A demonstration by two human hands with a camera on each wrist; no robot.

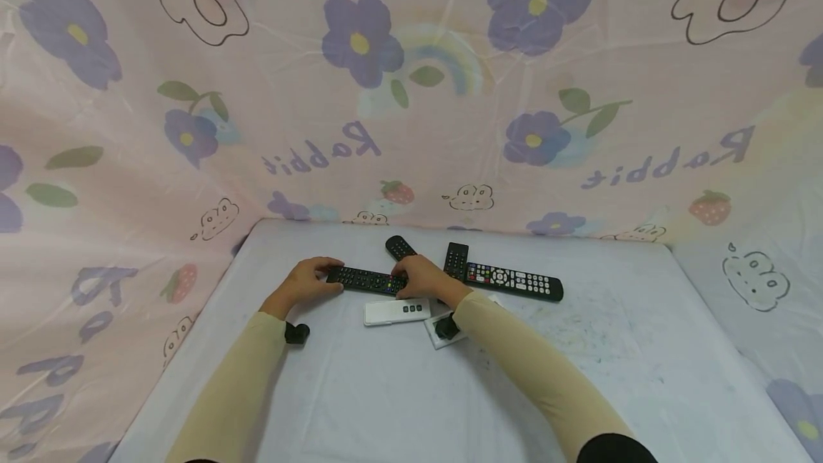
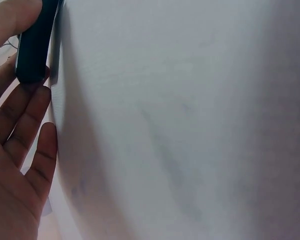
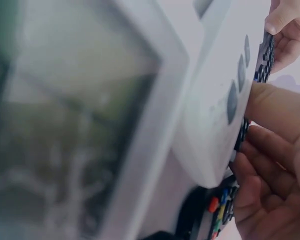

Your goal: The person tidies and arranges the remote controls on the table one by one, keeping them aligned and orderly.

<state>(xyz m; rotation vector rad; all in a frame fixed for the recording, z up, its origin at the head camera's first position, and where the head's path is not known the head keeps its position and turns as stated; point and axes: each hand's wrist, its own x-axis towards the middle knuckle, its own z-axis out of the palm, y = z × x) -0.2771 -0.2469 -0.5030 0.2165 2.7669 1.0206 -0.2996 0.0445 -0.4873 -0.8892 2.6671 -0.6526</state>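
Observation:
A long black remote control (image 1: 363,279) with many small buttons lies crosswise in front of me, between my two hands. My left hand (image 1: 305,281) holds its left end, thumb on the near edge and fingers at the far one. In the left wrist view the remote's dark end (image 2: 34,50) sits between thumb and fingers. Around the right end, my right hand (image 1: 424,279) pinches it with thumb and fingers, hiding that end in the head view. Just nearer to me lies a white remote (image 1: 395,311) with a few dark buttons, close below the right hand.
Behind the right hand are a black remote (image 1: 400,247) and a smaller one (image 1: 456,257); a large black remote (image 1: 514,281) lies right. A white-framed square device (image 1: 438,341) is partly hidden under the right wrist. Patterned cloth (image 1: 424,127) hangs behind the white table (image 1: 360,391).

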